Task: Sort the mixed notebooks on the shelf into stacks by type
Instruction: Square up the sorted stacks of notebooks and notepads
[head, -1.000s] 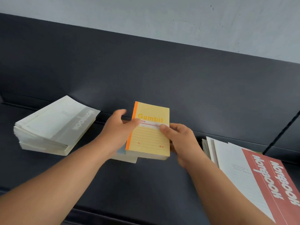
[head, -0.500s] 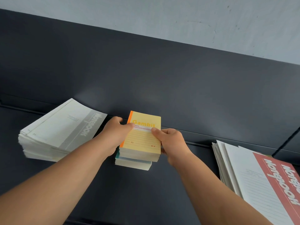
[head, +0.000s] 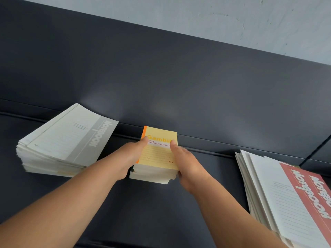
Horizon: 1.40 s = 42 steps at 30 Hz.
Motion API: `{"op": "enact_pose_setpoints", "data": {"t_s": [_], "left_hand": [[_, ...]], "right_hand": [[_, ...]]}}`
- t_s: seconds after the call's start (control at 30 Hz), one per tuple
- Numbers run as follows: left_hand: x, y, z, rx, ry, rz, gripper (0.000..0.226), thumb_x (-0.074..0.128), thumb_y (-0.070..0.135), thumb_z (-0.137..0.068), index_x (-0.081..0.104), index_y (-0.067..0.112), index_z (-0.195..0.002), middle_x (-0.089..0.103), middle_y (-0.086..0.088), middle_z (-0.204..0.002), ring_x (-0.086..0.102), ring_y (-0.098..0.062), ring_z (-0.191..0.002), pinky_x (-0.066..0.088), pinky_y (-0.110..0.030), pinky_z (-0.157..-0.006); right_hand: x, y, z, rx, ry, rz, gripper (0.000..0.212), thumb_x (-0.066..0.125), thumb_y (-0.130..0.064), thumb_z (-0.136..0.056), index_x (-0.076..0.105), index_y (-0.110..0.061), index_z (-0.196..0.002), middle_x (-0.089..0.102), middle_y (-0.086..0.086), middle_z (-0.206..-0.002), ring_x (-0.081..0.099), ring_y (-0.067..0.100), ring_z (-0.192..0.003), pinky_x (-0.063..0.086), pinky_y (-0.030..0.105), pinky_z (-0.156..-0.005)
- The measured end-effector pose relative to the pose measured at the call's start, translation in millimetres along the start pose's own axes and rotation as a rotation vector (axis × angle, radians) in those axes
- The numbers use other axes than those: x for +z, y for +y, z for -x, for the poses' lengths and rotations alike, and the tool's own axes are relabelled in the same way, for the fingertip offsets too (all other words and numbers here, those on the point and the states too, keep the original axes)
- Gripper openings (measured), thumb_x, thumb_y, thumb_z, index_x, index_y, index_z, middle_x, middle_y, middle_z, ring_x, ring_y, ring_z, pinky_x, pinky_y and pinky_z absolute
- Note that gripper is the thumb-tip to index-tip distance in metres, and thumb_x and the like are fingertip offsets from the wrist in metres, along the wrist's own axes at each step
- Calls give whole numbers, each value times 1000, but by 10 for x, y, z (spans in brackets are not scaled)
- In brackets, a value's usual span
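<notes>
My left hand (head: 129,158) and right hand (head: 188,163) clasp the yellow stack (head: 157,153) from either side, thumbs on its cover, equally near, while it sits on the shelf (head: 161,212), long axis running away from me.

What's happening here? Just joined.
A person is sorting notebooks on a dark grey shelf. The left hand and right hand grip the small stack topped by a yellow Gambit notebook from either side, thumbs on its cover. A stack of grey-banded white notebooks lies to its left, fanned red-banded white notebooks to its right.
</notes>
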<state>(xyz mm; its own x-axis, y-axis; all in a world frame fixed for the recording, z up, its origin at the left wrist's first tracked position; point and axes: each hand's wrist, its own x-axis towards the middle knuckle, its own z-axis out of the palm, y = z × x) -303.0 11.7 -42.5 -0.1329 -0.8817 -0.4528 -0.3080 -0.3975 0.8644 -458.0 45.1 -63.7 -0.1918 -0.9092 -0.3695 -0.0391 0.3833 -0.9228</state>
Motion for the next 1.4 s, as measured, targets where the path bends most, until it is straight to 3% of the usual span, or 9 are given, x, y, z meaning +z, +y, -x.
{"op": "enact_pose_setpoints", "data": {"t_s": [0.23, 0.37, 0.5, 0.57, 0.63, 0.73, 0.87, 1.0, 1.4], "left_hand": [[38, -17, 4, 22, -64, 68, 38, 41, 59, -95, 66, 30, -98, 69, -1, -112, 60, -22, -110, 36, -44, -110], [8, -46, 38, 51, -103, 36, 52, 39, 68, -90, 63, 31, -117, 65, 2, -124, 55, -22, -119, 30, -46, -113], [-13, -43, 169, 204, -112, -72, 82, 45, 83, -73, 40, 29, -136, 54, 22, -121, 46, -8, -118, 29, -35, -107], [-50, -87, 298, 306, -127, -130, 88, 57, 66, -78, 17, 33, -149, 41, 30, -117, 37, -1, -115, 26, -27, -99], [-94, -178, 403, 359, -118, -313, 114, 72, 55, -73, -8, 32, -153, 39, 25, -132, 34, 0, -122, 27, -27, -102], [-119, -341, 431, 392, -2, -536, 122, 79, 41, -74, -16, 35, -150, 27, 15, -154, 30, -9, -139, 29, -34, -110], [-164, -539, 263, 421, 61, -575, 105, 75, 42, -78, 3, 33, -153, 34, 9, -154, 38, -14, -137, 37, -40, -111], [-132, -570, 223, 511, -5, -533, 61, 63, 36, -90, 33, 43, -143, 54, 21, -133, 52, 0, -116, 44, -18, -91], [-82, -573, 180, 547, 27, -651, 54, 52, 34, -97, 30, 35, -147, 54, 14, -135, 54, -4, -114, 44, -18, -88]], "right_hand": [[38, 6, 12, -1, -52, -66, 47, 48, -62, -89, 62, -27, -117, 72, -1, -114, 68, 20, -106, 49, 44, -101], [-25, 24, 88, -41, -97, -52, 54, 48, -66, -88, 62, -26, -120, 71, -5, -116, 64, 16, -112, 43, 42, -107], [-125, 94, 207, -132, -157, -19, 90, 57, -85, -67, 49, -33, -139, 58, -14, -137, 48, 12, -133, 30, 45, -115], [-201, 145, 285, -222, -191, 62, 79, 61, -74, -75, 48, -29, -139, 59, -13, -136, 50, 11, -131, 35, 40, -111], [-265, 218, 325, -275, -195, 193, 90, 70, -71, -68, 41, -30, -143, 54, -12, -142, 46, 10, -135, 37, 40, -112], [-296, 315, 341, -251, -109, 410, 126, 79, -67, -57, 10, -30, -156, 30, -12, -158, 28, 12, -146, 31, 42, -117], [-274, 384, 349, -297, -10, 646, 104, 63, -68, -61, 24, -29, -150, 49, -15, -145, 48, 11, -133, 46, 40, -106], [-173, 368, 388, -395, 21, 748, 51, 59, -38, -93, 40, -34, -139, 59, -19, -129, 57, 8, -116, 50, 28, -95], [-79, 319, 395, -319, 90, 893, 41, 53, -34, -99, 43, -19, -136, 63, -1, -119, 60, 19, -105, 47, 25, -79]]}}
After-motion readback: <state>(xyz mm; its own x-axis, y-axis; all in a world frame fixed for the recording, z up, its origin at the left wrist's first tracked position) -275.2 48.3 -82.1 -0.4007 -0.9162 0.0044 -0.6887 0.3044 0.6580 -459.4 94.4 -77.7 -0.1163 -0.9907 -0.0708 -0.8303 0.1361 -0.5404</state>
